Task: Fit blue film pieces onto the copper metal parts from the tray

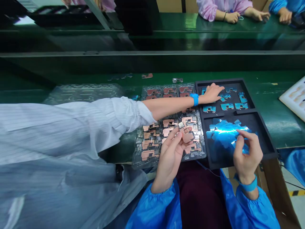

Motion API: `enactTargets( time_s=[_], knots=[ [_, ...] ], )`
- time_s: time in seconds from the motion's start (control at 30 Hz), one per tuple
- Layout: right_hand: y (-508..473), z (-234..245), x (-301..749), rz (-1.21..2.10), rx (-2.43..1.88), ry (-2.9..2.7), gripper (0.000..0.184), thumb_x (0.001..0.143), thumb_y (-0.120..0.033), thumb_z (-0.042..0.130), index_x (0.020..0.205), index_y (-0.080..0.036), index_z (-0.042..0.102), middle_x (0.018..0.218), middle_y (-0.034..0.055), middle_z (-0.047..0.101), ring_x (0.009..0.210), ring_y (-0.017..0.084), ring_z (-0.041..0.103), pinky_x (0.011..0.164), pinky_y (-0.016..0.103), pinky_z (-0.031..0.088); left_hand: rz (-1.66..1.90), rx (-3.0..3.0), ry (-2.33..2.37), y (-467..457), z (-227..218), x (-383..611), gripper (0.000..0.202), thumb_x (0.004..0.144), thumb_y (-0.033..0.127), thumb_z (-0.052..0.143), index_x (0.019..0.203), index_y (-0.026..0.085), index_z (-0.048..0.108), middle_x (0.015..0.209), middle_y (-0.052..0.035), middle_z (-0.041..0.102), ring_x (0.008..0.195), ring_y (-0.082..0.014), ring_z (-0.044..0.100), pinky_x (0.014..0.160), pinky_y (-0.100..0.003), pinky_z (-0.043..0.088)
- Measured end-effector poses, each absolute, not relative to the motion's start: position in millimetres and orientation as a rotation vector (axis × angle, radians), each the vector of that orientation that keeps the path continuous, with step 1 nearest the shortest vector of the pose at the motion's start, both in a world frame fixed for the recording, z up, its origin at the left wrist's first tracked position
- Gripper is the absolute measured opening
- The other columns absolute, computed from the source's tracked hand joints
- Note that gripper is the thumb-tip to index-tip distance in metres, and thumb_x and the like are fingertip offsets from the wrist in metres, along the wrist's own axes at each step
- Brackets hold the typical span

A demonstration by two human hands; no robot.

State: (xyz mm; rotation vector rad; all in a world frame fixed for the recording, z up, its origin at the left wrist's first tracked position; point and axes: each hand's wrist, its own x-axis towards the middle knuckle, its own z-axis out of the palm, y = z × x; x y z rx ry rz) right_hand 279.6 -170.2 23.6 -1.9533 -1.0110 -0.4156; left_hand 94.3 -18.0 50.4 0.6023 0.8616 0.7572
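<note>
My left hand pinches a small copper-coloured flat part over a clear plastic tray that holds several such copper parts. My right hand is closed in a pinch on a piece of shiny blue film, over the near compartment of a black tray heaped with blue film scraps. Both my sleeves are blue, and a blue band sits on my right wrist.
A co-worker's arm in a white sleeve reaches across from the left; that person's hand rests in the black tray's far compartment among blue-covered parts. Other people's hands lie beyond the green conveyor. A white card lies at right.
</note>
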Motion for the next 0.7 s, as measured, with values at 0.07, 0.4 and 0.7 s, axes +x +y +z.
enactTargets(
  time_s=[0.07, 0.4, 0.7],
  knots=[
    [-169.9, 24.0, 290.1, -0.373, -2.131, -1.014, 0.022, 0.108, -0.028, 0.058, 0.12, -0.021, 0.074, 0.117, 0.0161, 0.073, 0.109, 0.033, 0.069, 0.094, 0.055, 0.058, 0.775, 0.652, 0.896, -22.3, 50.3, 95.6, 0.034, 0.084, 0.037, 0.092, 0.107, 0.017, 0.077, 0.109, -0.0121, 0.083, 0.089, -0.0221, 0.078, 0.074, -0.031, 0.062],
    [-139.6, 37.7, 214.3, 0.425, -1.681, -0.899, 0.016, 0.103, -0.035, 0.07, 0.095, -0.021, 0.071, 0.084, 0.0021, 0.07, 0.069, 0.015, 0.064, 0.06, 0.027, 0.054, 0.751, 1.046, 1.165, -50.7, 40.6, 105.9, 0.039, 0.072, 0.056, 0.095, 0.103, 0.035, 0.081, 0.1, -0.0045, 0.085, 0.087, -0.0322, 0.079, 0.089, -0.059, 0.066],
    [-135.6, 32.0, 213.2, 0.54, -1.572, -0.801, 0.026, 0.104, -0.04, 0.069, 0.086, -0.02, 0.07, 0.081, 0.002, 0.072, 0.069, 0.015, 0.066, 0.059, 0.025, 0.054, 0.785, 1.323, 1.075, -51.0, 45.3, 104.6, 0.038, 0.082, 0.049, 0.091, 0.11, 0.025, 0.079, 0.093, -0.0043, 0.083, 0.085, -0.0264, 0.081, 0.081, -0.039, 0.069]
  ],
)
